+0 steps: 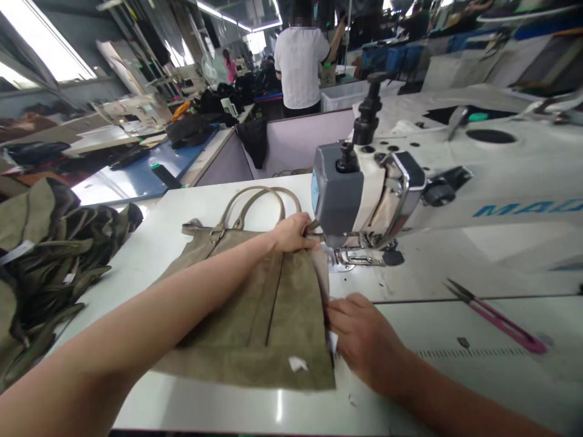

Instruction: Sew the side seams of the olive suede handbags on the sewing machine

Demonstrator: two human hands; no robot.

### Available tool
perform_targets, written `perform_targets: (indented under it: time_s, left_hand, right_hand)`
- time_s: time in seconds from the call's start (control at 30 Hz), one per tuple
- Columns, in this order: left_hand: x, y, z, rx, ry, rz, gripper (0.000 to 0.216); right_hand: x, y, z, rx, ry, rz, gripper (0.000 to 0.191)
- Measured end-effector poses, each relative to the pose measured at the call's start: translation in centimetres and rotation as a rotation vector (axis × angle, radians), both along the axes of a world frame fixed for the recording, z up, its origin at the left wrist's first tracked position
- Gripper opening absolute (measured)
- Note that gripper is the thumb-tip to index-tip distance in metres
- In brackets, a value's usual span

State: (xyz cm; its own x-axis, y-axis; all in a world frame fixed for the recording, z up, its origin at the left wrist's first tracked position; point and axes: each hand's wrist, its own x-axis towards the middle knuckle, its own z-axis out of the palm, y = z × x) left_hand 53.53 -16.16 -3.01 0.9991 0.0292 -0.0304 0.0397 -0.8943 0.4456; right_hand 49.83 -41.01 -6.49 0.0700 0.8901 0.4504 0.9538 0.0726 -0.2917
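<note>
An olive-green suede bag [273, 315] with two loop handles [255, 203] lies flat on the white sewing table [155, 243]. My left hand [296, 233] is closed on the bag's top right corner, just left of the sewing machine's needle and presser foot [359, 258]. My right hand [359, 337] pinches the bag's right edge nearer to me, fingers pressed on the fabric. The grey and white sewing machine head [364, 188] stands over the seam.
Pink-handled thread snips [496, 318] lie on the table at right. A heap of olive bag pieces [50, 255] sits at the left edge. A person in a white shirt [300, 60] stands at the back among other workstations with dark fabric.
</note>
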Motion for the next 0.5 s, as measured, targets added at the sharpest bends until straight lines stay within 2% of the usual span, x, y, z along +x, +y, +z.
perform_targets:
  time_s: [0.1, 0.2, 0.3, 0.5]
  left_hand:
    - [-1.1, -2.9, -0.6, 0.011, -0.013, 0.005, 0.033]
    - [-1.9, -4.5, -0.7, 0.011, -0.037, 0.01, 0.03]
    - [-2.0, -4.7, -0.6, 0.0, -0.045, -0.015, 0.025]
    - [-0.7, -3.3, -1.0, -0.026, -0.054, -0.08, 0.019]
  right_hand:
    - [-0.7, -3.4, 0.4, 0.104, 0.073, -0.045, 0.034]
    - [-0.3, -5.0, 1.0, 0.111, 0.073, -0.033, 0.037]
    - [0.0, -5.0, 1.3, 0.101, 0.091, -0.043, 0.037]
    - [-0.7, -3.9, 0.8, 0.162, 0.143, -0.116, 0.035]
